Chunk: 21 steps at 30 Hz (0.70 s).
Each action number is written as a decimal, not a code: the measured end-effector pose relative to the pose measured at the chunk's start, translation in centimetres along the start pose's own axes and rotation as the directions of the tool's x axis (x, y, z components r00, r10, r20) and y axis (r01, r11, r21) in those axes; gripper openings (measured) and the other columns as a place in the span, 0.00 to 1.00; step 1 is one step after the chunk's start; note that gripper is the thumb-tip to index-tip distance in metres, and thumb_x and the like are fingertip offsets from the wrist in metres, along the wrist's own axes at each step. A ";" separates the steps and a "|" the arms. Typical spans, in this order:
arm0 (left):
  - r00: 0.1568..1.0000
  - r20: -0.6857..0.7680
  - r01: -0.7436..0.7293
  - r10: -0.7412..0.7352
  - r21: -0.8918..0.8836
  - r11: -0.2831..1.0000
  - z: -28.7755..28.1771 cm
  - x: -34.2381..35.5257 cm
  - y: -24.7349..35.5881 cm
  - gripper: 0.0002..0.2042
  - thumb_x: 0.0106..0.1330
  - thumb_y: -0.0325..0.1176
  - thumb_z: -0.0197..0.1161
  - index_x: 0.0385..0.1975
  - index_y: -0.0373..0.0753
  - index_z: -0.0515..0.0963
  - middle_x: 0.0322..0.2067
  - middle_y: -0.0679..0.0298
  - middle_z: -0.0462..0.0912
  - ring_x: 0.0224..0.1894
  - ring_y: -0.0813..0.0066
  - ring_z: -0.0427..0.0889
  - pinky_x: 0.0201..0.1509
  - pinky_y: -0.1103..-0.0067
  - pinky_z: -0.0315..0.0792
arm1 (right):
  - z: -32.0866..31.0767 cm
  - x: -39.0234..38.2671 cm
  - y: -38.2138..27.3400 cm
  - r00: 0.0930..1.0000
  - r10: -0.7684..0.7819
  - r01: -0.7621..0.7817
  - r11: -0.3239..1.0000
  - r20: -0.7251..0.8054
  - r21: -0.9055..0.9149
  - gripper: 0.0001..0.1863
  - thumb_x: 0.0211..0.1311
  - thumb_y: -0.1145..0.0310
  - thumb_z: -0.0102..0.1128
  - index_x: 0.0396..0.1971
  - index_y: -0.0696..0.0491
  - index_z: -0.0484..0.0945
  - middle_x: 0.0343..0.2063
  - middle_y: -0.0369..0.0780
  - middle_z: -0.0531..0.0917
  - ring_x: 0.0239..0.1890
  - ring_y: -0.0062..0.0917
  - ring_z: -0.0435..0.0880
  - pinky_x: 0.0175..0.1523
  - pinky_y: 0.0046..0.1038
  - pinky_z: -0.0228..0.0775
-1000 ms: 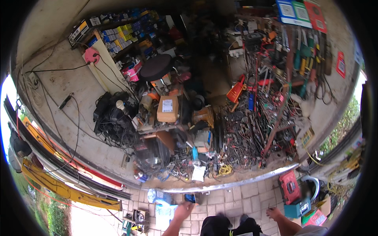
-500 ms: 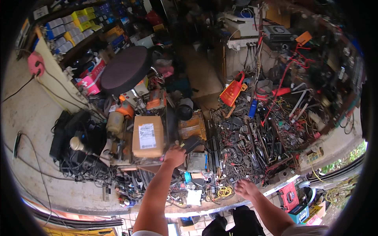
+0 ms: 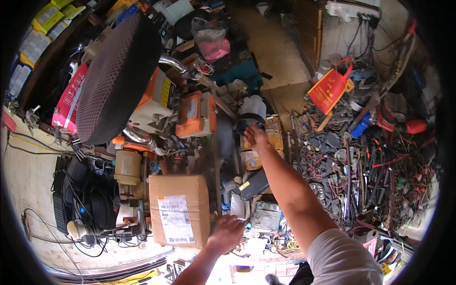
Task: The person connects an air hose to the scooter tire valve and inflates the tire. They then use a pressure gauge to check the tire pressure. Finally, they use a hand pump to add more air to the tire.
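The right hand (image 3: pixel 256 137) reaches far out and is closed around a round black ring (image 3: pixel 249 124). The ring sits just past the brown cardboard box (image 3: pixel 179 214), beside the orange machine (image 3: pixel 194 114) and right in front of a white jug (image 3: pixel 254 105).

The left hand (image 3: pixel 227 232) rests at the right edge of the cardboard box, fingers bent and touching it. I cannot tell if it grips the box or only leans on it.

The two hands are well apart, one near the box and one far beyond it.

Lots of things are piled around the box. To its right lies a big tangle of wires and tools (image 3: pixel 365 166). Behind the box stands a big round black seat (image 3: pixel 116 78).

Here is what might go wrong. The arm is stretched over a crowded pile, so it could bump small things and knock them down. The ring may be stuck between the jug and the machine, and a hard pull could tip the jug. The box could slide if the left hand pushes on it.
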State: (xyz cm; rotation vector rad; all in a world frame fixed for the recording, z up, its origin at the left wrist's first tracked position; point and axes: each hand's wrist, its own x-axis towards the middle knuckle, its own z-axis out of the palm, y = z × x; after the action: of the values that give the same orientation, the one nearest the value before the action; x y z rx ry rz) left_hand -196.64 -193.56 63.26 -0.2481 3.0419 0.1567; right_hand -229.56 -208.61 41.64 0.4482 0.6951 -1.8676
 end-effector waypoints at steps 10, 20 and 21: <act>0.984 0.164 0.072 -0.066 -0.029 0.997 -0.4 0.4 0.0 0.04 0.61 0.34 0.58 0.33 0.45 0.77 0.39 0.67 0.80 0.53 0.71 0.76 0.64 0.71 0.63 | 4.8 8.8 0.1 0.870 0.003 0.111 0.973 -0.493 0.203 0.24 0.62 0.49 0.69 0.40 0.56 0.75 0.36 0.41 0.84 0.37 0.34 0.85 0.38 0.40 0.72; 0.987 0.155 0.039 -0.036 -0.014 0.999 -0.2 0.0 -0.1 0.06 0.62 0.34 0.58 0.34 0.44 0.79 0.41 0.66 0.81 0.54 0.70 0.76 0.66 0.70 0.62 | 4.5 6.2 -5.4 0.810 -0.304 0.278 0.952 -0.502 -0.128 0.11 0.64 0.65 0.64 0.30 0.57 0.75 0.23 0.43 0.82 0.21 0.31 0.84 0.19 0.28 0.64; 0.985 0.162 0.056 -0.053 -0.010 0.998 -0.2 0.0 0.0 0.06 0.62 0.34 0.57 0.34 0.44 0.79 0.41 0.66 0.81 0.55 0.70 0.76 0.66 0.69 0.62 | 4.0 5.3 -6.2 0.806 -0.341 0.293 0.940 -0.485 -0.174 0.11 0.64 0.65 0.64 0.30 0.57 0.75 0.23 0.42 0.81 0.21 0.31 0.84 0.20 0.29 0.65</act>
State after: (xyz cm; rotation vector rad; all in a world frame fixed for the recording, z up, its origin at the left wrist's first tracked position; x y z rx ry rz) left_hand -196.62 -193.57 63.47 -0.3039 2.8709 0.1861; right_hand -237.25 -213.17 43.16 0.8258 1.2748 -2.0323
